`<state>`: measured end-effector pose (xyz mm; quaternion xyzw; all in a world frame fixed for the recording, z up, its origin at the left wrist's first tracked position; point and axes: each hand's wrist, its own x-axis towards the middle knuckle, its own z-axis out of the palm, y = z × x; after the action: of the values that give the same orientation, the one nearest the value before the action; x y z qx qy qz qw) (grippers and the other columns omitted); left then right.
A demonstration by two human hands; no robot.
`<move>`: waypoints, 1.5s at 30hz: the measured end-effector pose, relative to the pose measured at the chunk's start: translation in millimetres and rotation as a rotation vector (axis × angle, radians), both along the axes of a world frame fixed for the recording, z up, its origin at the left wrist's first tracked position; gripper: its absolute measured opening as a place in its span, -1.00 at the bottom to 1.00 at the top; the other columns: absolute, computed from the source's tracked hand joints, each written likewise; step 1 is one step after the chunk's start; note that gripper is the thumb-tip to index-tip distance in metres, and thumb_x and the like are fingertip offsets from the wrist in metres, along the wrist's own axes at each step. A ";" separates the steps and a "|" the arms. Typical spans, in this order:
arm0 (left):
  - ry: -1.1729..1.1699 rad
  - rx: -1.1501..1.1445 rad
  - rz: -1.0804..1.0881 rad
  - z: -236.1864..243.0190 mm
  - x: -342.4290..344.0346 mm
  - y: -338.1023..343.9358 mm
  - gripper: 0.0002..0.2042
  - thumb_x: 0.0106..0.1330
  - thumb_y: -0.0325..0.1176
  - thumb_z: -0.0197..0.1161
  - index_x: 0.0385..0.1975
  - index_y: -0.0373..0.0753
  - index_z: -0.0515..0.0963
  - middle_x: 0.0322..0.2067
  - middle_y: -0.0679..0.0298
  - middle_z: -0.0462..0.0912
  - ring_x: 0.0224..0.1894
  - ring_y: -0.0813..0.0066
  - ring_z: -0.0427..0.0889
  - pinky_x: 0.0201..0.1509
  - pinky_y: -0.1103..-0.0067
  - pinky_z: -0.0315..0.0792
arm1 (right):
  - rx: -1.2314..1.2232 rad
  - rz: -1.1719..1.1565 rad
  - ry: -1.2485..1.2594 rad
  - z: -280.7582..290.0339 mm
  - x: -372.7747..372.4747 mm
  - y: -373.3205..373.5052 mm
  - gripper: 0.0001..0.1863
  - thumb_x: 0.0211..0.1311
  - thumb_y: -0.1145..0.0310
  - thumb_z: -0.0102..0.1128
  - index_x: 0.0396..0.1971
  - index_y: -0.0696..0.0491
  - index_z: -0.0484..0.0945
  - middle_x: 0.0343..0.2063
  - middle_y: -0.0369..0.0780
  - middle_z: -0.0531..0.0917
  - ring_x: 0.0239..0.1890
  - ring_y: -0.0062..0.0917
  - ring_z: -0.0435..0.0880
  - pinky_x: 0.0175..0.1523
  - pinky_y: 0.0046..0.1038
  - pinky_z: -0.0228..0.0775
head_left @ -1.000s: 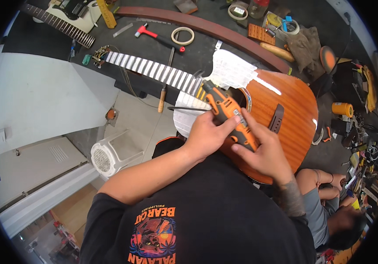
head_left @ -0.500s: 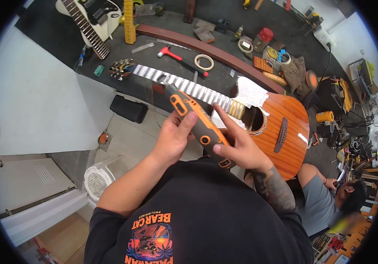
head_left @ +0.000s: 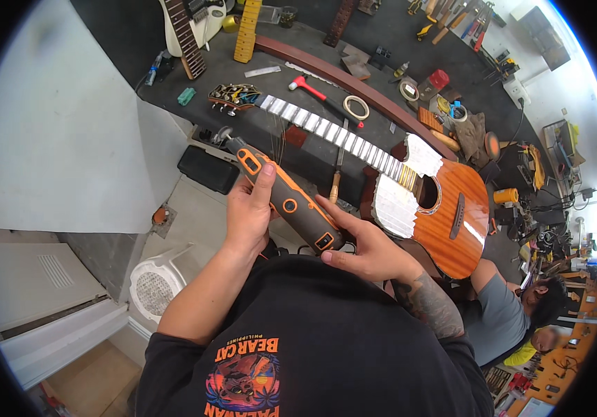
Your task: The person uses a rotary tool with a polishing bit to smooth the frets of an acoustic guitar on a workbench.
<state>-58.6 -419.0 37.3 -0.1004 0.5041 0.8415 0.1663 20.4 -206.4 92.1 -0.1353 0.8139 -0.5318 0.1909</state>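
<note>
A grey and orange rotary tool (head_left: 298, 199), with a small round bit at its tip, slants across in front of my body. My left hand (head_left: 246, 215) is closed around its front half, thumb on top. Against its rear end, my right hand (head_left: 375, 247) grips with thumb and index finger. Beyond the tool lies an acoustic guitar (head_left: 474, 208), its neck (head_left: 336, 137) banded with shiny silver between the frets. White covering sheets (head_left: 392, 205) flank the soundhole end of the neck. The tool's tip is apart from the guitar, left of the neck.
A wooden-handled file (head_left: 335, 184) lies under the neck. On the dark bench are a red hammer (head_left: 316, 92), a tape roll (head_left: 356, 108) and a yellow guitar neck (head_left: 246, 35). A black case (head_left: 208, 169) sits at left, a white stool (head_left: 156, 288) below. Another person (head_left: 500, 316) is at right.
The rotary tool has moved left and away from the neck, so its tip no longer overlaps the frets. Both hands went with it. The view has shifted, exposing the file.
</note>
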 end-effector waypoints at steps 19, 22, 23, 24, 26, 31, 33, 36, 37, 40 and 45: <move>-0.059 0.064 -0.058 -19.1 -3.9 -0.3 -0.51 0.49 0.06 0.32 -0.07 -0.36 0.52 -0.24 0.18 0.71 -0.27 0.48 0.76 -0.18 0.50 0.72 | -0.026 -0.153 -0.058 -21.1 10.5 -12.8 -0.32 0.54 0.29 -0.01 0.56 0.17 0.13 -0.03 0.05 0.71 -0.08 -0.35 0.73 0.14 -0.40 0.49; -0.062 0.064 -0.064 -23.2 -5.2 3.0 -0.50 0.48 0.06 0.33 -0.07 -0.36 0.52 -0.24 0.18 0.71 -0.27 0.48 0.76 -0.20 0.50 0.72 | 0.024 -0.156 -0.149 -18.1 10.8 -11.3 -0.32 0.56 0.26 -0.04 0.58 0.15 0.11 0.04 0.04 0.70 0.00 -0.38 0.70 0.21 -0.40 0.45; -0.065 0.063 -0.063 -26.2 -5.8 4.3 -0.50 0.48 0.06 0.34 -0.07 -0.36 0.52 -0.23 0.18 0.71 -0.27 0.48 0.76 -0.21 0.50 0.72 | -0.040 -0.174 -0.133 -24.2 12.1 -8.8 -0.30 0.55 0.25 -0.01 0.58 0.16 0.11 0.07 0.05 0.68 0.06 -0.36 0.69 0.25 -0.40 0.43; -0.064 0.062 -0.060 -27.9 -6.4 5.8 -0.50 0.48 0.06 0.34 -0.07 -0.36 0.52 -0.23 0.18 0.71 -0.27 0.48 0.76 -0.21 0.50 0.72 | -0.105 -0.188 -0.115 -27.5 12.2 -6.6 -0.29 0.54 0.24 0.02 0.58 0.16 0.10 0.11 0.06 0.66 0.12 -0.34 0.67 0.29 -0.40 0.41; -0.071 0.083 -0.077 -30.7 -4.9 11.1 -0.50 0.47 0.05 0.34 -0.06 -0.37 0.52 -0.22 0.17 0.70 -0.27 0.47 0.76 -0.20 0.50 0.73 | -0.066 -0.192 -0.150 -21.7 13.9 -4.0 -0.26 0.52 0.24 0.09 0.58 0.16 0.11 0.14 0.07 0.65 0.17 -0.30 0.66 0.32 -0.39 0.38; -0.105 0.020 -0.095 -33.9 -2.1 33.7 -0.48 0.46 0.05 0.36 -0.03 -0.38 0.49 -0.19 0.16 0.67 -0.24 0.46 0.76 -0.17 0.48 0.75 | 0.078 -0.224 0.023 -25.8 15.5 9.6 -0.19 0.39 0.31 0.34 0.54 0.17 0.18 0.18 0.12 0.64 0.23 -0.21 0.67 0.31 -0.36 0.42; -0.117 0.057 -0.126 -40.3 -5.9 42.4 -0.45 0.45 0.07 0.37 -0.01 -0.39 0.48 -0.16 0.14 0.65 -0.18 0.43 0.75 -0.11 0.46 0.75 | 0.074 -0.222 -0.013 -22.8 10.7 18.6 -0.19 0.39 0.31 0.35 0.54 0.18 0.19 0.18 0.12 0.65 0.22 -0.21 0.68 0.28 -0.35 0.44; -0.126 0.077 -0.136 -41.8 -9.4 56.3 -0.43 0.44 0.09 0.37 0.00 -0.39 0.48 -0.15 0.15 0.65 -0.17 0.41 0.75 -0.08 0.44 0.75 | 0.080 -0.219 -0.067 -20.3 4.2 39.5 -0.19 0.39 0.31 0.35 0.53 0.19 0.20 0.17 0.12 0.65 0.19 -0.22 0.70 0.23 -0.35 0.48; -0.120 0.068 -0.129 -39.9 -10.9 62.3 -0.43 0.44 0.09 0.37 0.00 -0.39 0.48 -0.15 0.15 0.65 -0.17 0.41 0.75 -0.08 0.44 0.75 | 0.091 -0.218 -0.084 -20.2 2.0 47.5 -0.19 0.39 0.30 0.36 0.53 0.19 0.20 0.16 0.12 0.66 0.18 -0.22 0.70 0.21 -0.35 0.49; -0.175 0.018 -0.165 -35.6 -16.6 81.6 -0.45 0.45 0.09 0.35 0.00 -0.37 0.48 -0.15 0.17 0.65 -0.15 0.40 0.75 -0.02 0.41 0.74 | 0.077 -0.196 -0.022 -29.4 -3.9 72.7 -0.21 0.39 0.31 0.35 0.53 0.19 0.21 0.15 0.11 0.66 0.18 -0.20 0.71 0.20 -0.36 0.50; -0.201 -0.002 -0.179 -39.4 -32.5 108.8 -0.48 0.47 0.11 0.33 0.03 -0.28 0.48 -0.13 0.24 0.65 -0.11 0.49 0.72 -0.04 0.49 0.70 | 0.055 -0.205 -0.007 -33.1 -17.8 102.0 -0.22 0.41 0.31 0.32 0.52 0.20 0.21 0.18 0.14 0.63 0.22 -0.14 0.68 0.24 -0.32 0.48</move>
<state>-91.2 -310.2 -2.1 -0.1389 0.4927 0.8085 0.2901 2.6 -104.4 59.0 -0.0442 0.8371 -0.5264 0.1421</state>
